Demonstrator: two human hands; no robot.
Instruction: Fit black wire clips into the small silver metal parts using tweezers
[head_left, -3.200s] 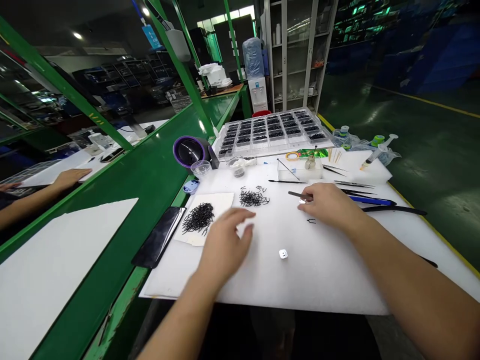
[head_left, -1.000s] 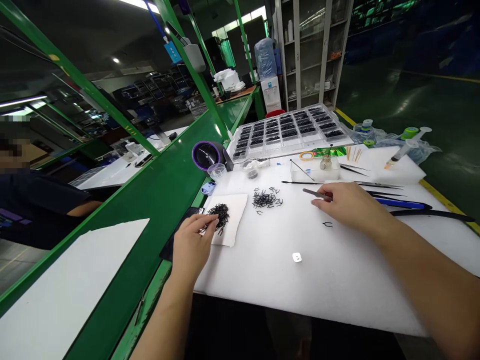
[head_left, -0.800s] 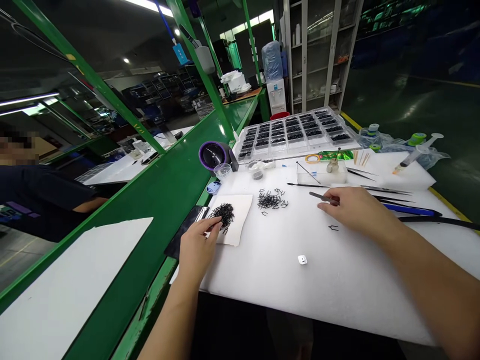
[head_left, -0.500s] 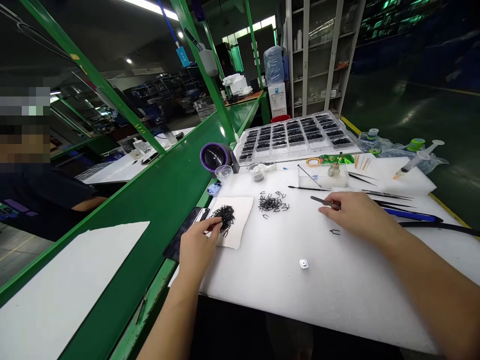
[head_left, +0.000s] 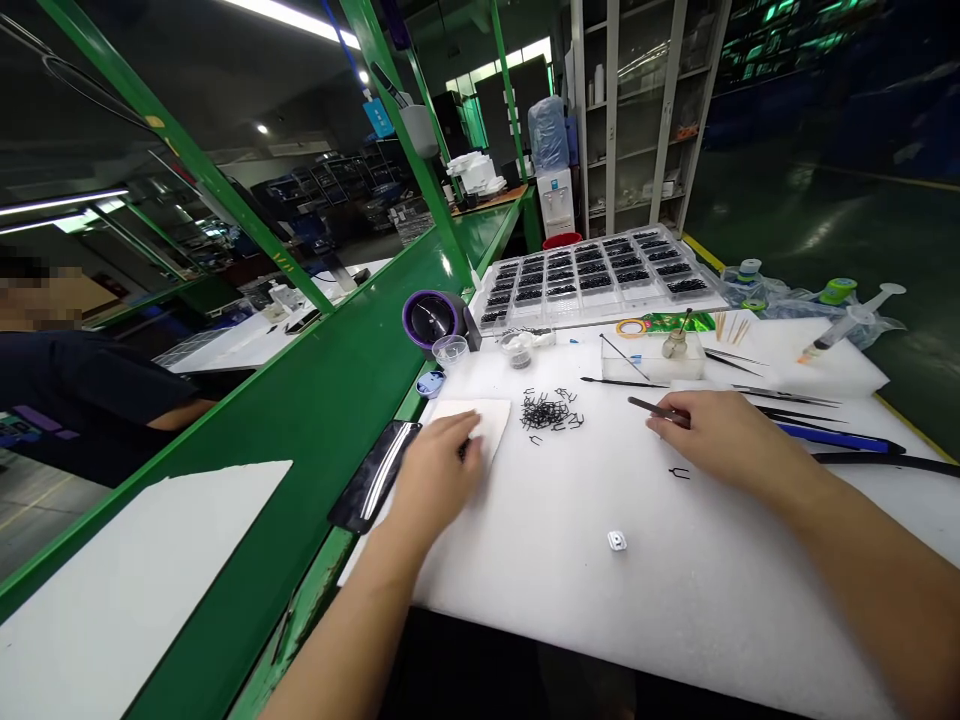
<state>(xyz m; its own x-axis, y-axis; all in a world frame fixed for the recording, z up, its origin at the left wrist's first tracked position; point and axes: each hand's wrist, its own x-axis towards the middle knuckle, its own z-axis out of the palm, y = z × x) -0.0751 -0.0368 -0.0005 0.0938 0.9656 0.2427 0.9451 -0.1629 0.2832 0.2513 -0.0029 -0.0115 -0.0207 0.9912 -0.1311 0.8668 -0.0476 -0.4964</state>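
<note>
My left hand (head_left: pixel 439 470) is cupped over the white paper (head_left: pixel 493 425), its thumb and fingers apart. It hides the pile of small black forked pieces there; a few dark bits show between thumb and forefinger. My right hand (head_left: pixel 712 430) is closed around dark tweezers (head_left: pixel 649 407), which point left above the white work surface. Between the hands lies another pile of black forked pieces (head_left: pixel 547 412). A single forked piece (head_left: pixel 679 473) rests below the right hand, and a small white square part (head_left: pixel 616 540) sits nearer me.
A compartment tray (head_left: pixel 600 275) of black parts stands at the back. A purple-rimmed round device (head_left: pixel 433 318), clear cups (head_left: pixel 450 350) and a phone-like black slab (head_left: pixel 375 475) are on the left. More tweezers, a blue-handled tool (head_left: pixel 840 436) and a syringe (head_left: pixel 855 322) lie right. A co-worker (head_left: pixel 82 390) sits beyond the green frame.
My left hand has moved rightward over the paper, from pinching at the pile's edge to covering it. The right hand still holds the tweezers. The view has shifted slightly.
</note>
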